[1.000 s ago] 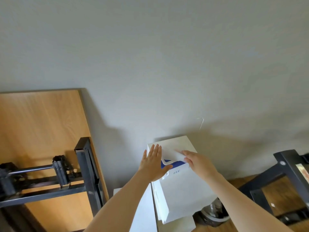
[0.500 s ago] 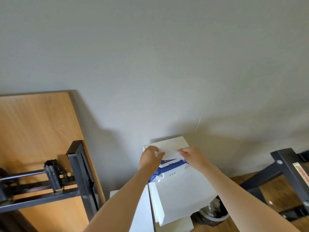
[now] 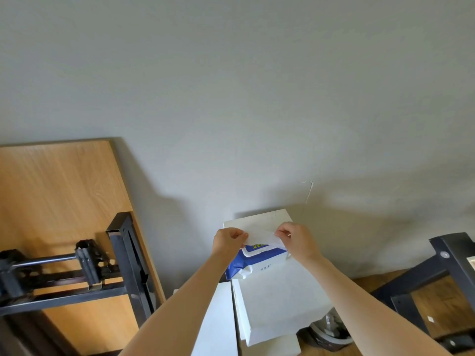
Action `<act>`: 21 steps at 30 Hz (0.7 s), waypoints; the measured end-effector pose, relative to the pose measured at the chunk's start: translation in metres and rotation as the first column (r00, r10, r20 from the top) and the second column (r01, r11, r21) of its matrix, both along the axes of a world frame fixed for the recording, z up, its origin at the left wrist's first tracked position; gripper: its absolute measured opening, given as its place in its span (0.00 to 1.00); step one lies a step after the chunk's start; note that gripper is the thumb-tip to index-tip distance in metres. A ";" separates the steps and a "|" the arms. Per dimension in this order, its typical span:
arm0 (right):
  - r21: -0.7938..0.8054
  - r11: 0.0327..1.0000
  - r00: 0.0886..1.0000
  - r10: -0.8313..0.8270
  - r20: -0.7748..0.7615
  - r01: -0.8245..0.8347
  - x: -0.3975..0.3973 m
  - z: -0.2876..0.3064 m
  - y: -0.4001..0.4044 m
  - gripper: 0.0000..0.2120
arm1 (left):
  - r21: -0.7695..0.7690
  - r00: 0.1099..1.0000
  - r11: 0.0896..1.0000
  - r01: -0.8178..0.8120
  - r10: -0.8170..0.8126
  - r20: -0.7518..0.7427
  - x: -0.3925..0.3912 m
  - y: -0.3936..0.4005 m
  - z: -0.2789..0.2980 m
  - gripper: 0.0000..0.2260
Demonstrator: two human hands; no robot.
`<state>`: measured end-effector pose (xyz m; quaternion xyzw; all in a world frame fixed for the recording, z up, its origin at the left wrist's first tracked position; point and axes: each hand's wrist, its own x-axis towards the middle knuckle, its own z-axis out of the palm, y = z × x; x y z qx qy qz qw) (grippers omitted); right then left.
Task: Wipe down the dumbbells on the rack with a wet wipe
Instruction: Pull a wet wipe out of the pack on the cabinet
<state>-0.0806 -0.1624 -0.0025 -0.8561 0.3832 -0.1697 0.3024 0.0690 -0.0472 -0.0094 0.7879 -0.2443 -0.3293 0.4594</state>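
Observation:
A white wet wipe [image 3: 261,237] is stretched between my two hands above a blue and white wipe pack [image 3: 254,260]. My left hand [image 3: 227,241] pinches its left end and my right hand [image 3: 298,240] pinches its right end. The pack lies on a stack of white boxes [image 3: 280,304] against the wall. At the left edge a black dumbbell [image 3: 51,263] with a steel handle rests on a black metal rack [image 3: 128,265]; only part of it shows.
A wooden board [image 3: 56,196] leans behind the rack at left. Another black metal frame [image 3: 447,265] stands at the right over a wooden floor. A dark round object [image 3: 329,332] sits low beside the boxes. A grey wall fills the upper view.
My left hand went from lying flat on the pack to pinching the wipe. Both hands have drawn the wipe up and out, spreading it between them.

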 end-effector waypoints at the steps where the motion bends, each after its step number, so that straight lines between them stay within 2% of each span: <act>1: 0.011 1.000 1.000 -0.014 0.023 0.013 0.001 0.000 -0.001 0.06 | 0.004 1.000 1.000 -0.021 0.021 -0.004 0.000 0.001 -0.001 0.11; 9: 0.119 0.992 0.996 -0.045 0.074 0.035 0.005 0.003 -0.008 0.07 | -0.049 0.988 0.989 -0.138 0.134 -0.078 -0.004 0.001 0.004 0.14; 15: 0.341 0.940 0.983 -0.073 0.170 0.011 0.008 0.018 -0.015 0.12 | -0.142 0.961 0.984 -0.104 0.063 -0.270 -0.006 0.004 0.013 0.02; 18: 0.424 0.905 0.976 -0.068 0.207 -0.027 0.010 0.020 -0.018 0.13 | -0.161 0.947 0.983 -0.087 0.032 -0.319 -0.007 0.004 0.011 0.04; 21: 0.443 0.896 0.974 -0.079 0.213 -0.024 0.010 0.017 -0.022 0.13 | -0.149 0.936 0.981 -0.127 0.069 -0.345 -0.009 0.001 0.011 0.02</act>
